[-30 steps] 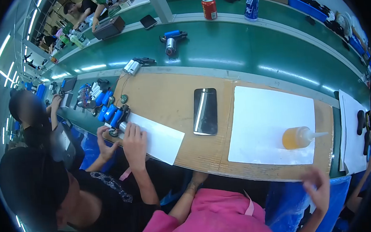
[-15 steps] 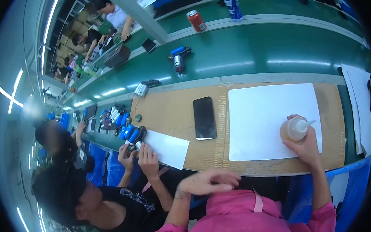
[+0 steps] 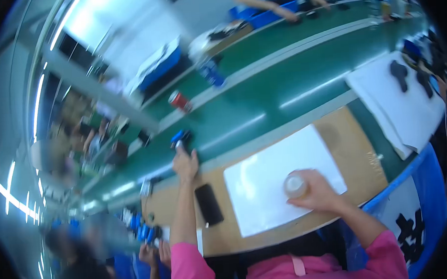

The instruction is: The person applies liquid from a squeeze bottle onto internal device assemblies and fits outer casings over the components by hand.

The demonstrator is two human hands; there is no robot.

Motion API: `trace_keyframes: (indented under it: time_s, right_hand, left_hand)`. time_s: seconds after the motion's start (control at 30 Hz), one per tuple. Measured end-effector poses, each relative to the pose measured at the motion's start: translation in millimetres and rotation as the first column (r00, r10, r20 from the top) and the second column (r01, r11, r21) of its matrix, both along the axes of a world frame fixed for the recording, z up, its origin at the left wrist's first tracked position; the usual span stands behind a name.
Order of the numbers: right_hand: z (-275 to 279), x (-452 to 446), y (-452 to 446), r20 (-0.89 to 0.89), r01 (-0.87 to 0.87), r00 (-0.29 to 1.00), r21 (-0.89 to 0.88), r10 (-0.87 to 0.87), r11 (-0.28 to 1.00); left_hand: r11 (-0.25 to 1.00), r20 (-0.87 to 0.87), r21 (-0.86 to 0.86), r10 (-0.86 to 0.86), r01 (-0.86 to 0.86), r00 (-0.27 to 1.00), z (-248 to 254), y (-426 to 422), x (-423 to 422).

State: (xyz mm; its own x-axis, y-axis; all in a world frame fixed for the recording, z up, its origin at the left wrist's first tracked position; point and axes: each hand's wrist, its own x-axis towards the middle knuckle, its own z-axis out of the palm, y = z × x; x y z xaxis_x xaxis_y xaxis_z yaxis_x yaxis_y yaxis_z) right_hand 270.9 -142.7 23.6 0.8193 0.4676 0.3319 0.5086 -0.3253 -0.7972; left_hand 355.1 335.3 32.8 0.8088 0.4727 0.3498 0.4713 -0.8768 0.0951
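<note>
My left hand (image 3: 186,166) is stretched forward over the green bench. Its fingertips are at the near end of a small motor assembly (image 3: 180,137) with a blue part and a silver cylinder; the thumb stands apart from the fingers. Blur hides whether they touch it. My right hand (image 3: 313,191) is wrapped around a translucent squeeze bottle (image 3: 294,185) above the white sheet (image 3: 247,189). A black phone (image 3: 208,205) lies on the cardboard (image 3: 360,156) between my arms.
At left, a co-worker's hands (image 3: 156,253) are near several blue motor assemblies (image 3: 142,229). A red can (image 3: 179,101) and a blue-labelled bottle (image 3: 211,74) stand on the ledge. White papers (image 3: 386,114) lie at right. Another person's arms (image 3: 266,4) reach over the far side.
My left hand has reached forward from near my body to the motor assembly. My right hand still holds the squeeze bottle. The head view has turned right and tilted.
</note>
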Motion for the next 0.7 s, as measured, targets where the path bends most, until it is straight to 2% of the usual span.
trace_keyframes:
  time_s: [0.03, 0.07, 0.1, 0.13, 0.2, 0.23, 0.33, 0.37, 0.4, 0.43, 0.5, 0.57, 0.63, 0.67, 0.7]
  right_hand:
    - [-1.7, 0.0, -0.6, 0.009, -0.001, 1.0, 0.01, 0.001, 1.0]
    - [4.1, -0.4, -2.0, 0.027, 0.055, 0.998, 0.006, -0.055, 0.998]
    - [11.3, -0.5, -1.4, 0.018, 0.023, 1.0, -0.002, -0.023, 1.0]
    - [16.7, 0.1, -1.6, 0.003, -0.025, 1.0, -0.009, 0.025, 1.0]
    - [14.9, 2.4, 0.5, 0.006, -0.015, 1.0, 0.002, 0.015, 1.0]
    - [12.0, 2.9, 1.4, 0.006, -0.018, 1.0, 0.016, 0.018, 1.0]
    - [9.3, 1.0, -2.4, 0.016, -0.001, 1.0, 0.018, 0.001, 1.0]
    - [10.8, 3.7, -2.7, 0.039, -0.009, 0.999, 0.019, 0.008, 1.0]
    - [11.0, 3.1, -2.6, 0.055, -0.024, 0.998, 0.024, 0.023, 0.999]
    - [14.6, -1.6, -3.7, 0.021, -0.032, 0.999, 0.032, 0.032, 0.999]
    - [26.5, 0.4, -4.1, -0.402, 0.024, 0.911, 0.287, 0.098, 0.958]
    - [6.8, 4.6, -2.9, -0.497, 0.188, 0.867, 0.412, 0.047, 0.891]
    - [7.8, 4.4, -7.8, -0.571, 0.344, 0.82, 0.426, -0.046, 0.837]
    - [-17.3, 11.6, -12.8, -0.574, 0.411, 0.816, 0.492, -0.068, 0.768]
    - [-43.1, 15.3, -15.2, -0.589, 0.479, 0.803, 0.548, -0.091, 0.686]
  left_hand:
    - [0.999, 0.051, 0.007, -0.042, 0.042, 0.998, -11.6, 9.1, 12.8]
    - [0.999, 0.04, 0.03, 0.019, -0.02, 0.999, -9.8, -1.1, 17.9]
    - [0.994, 0.029, 0.051, 0.095, -0.096, 0.995, -8.4, -8.7, 24.1]
    - [0.997, 0.037, 0.041, 0.071, -0.072, 0.997, -10.0, -7.8, 34.0]
    - [0.983, 0.045, 0.018, 0.18, -0.181, 0.983, -16.8, 4.2, 42.3]
    - [0.984, 0.042, 0.015, 0.176, -0.177, 0.983, -12.5, 0.0, 40.1]
    - [0.981, 0.093, -0.183, 0.077, -0.059, 0.993, 22.0, -44.2, 22.4]
    - [0.981, 0.077, -0.187, 0.07, -0.054, 0.995, 25.8, -58.9, 12.0]
    - [0.966, 0.199, -0.214, -0.099, 0.141, 0.975, 26.1, -76.2, -5.5]
    - [0.921, 0.312, -0.217, -0.249, 0.324, 0.917, 29.4, -93.9, -31.1]
    - [0.882, 0.362, -0.281, -0.269, 0.379, 0.893, 43.9, -159.5, -86.5]
    - [0.871, 0.337, -0.268, -0.315, 0.411, 0.887, 21.4, -182.0, -131.2]
    - [0.855, 0.278, -0.353, -0.293, 0.381, 0.915, 27.3, -219.3, -172.2]
    - [0.874, 0.263, -0.374, -0.222, 0.311, 0.939, 33.5, -228.3, -186.7]
    - [0.856, 0.178, -0.427, -0.236, 0.291, 0.955, 40.7, -234.1, -202.5]
